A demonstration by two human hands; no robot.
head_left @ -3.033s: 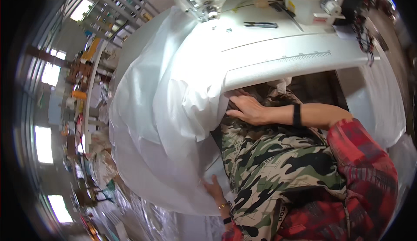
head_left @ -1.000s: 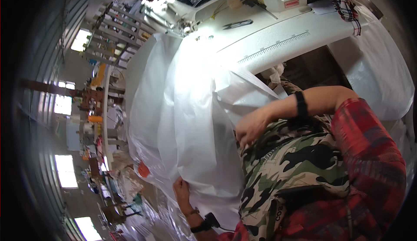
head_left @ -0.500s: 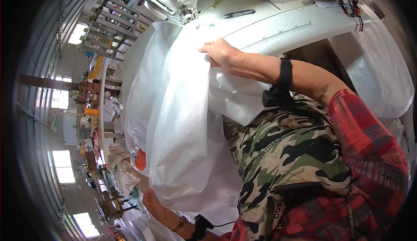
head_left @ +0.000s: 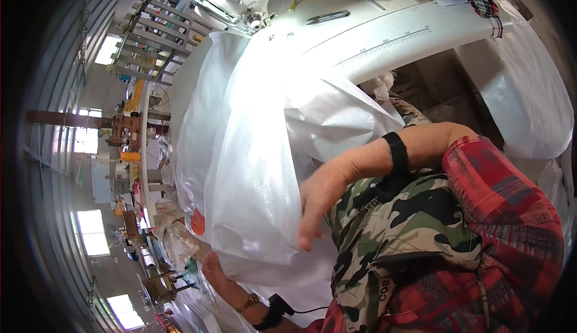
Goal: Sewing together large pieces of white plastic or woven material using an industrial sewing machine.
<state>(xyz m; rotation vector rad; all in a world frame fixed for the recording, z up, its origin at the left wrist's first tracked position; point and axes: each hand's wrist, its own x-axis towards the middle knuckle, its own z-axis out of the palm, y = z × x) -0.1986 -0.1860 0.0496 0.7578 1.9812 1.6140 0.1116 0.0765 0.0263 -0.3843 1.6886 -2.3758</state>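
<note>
A large sheet of white woven plastic (head_left: 252,171) drapes from the sewing machine's bed down toward my lap, its folds hanging over the left side. My left hand (head_left: 217,276), with a watch at the wrist, is closed at the sheet's lower left edge and appears to grip it; the fingertips are hidden. Beside the sheet's right side, in front of my body, my right hand (head_left: 318,204) is slightly blurred. Its fingers point downward, loosely apart, with nothing visible in them. An orange-red patch (head_left: 198,221) shows by the sheet's left edge.
The white sewing machine (head_left: 246,18) stands at the top, with tweezers (head_left: 328,18) lying on it. A checked cloth (head_left: 481,6) hangs at the upper right above translucent sheeting (head_left: 523,93). Slatted wooden racks (head_left: 159,36) and cluttered benches line the left.
My right hand has let go of the sheet near the machine and come down toward my body. The sheet's upper part now lies slack. My left hand has barely moved.
</note>
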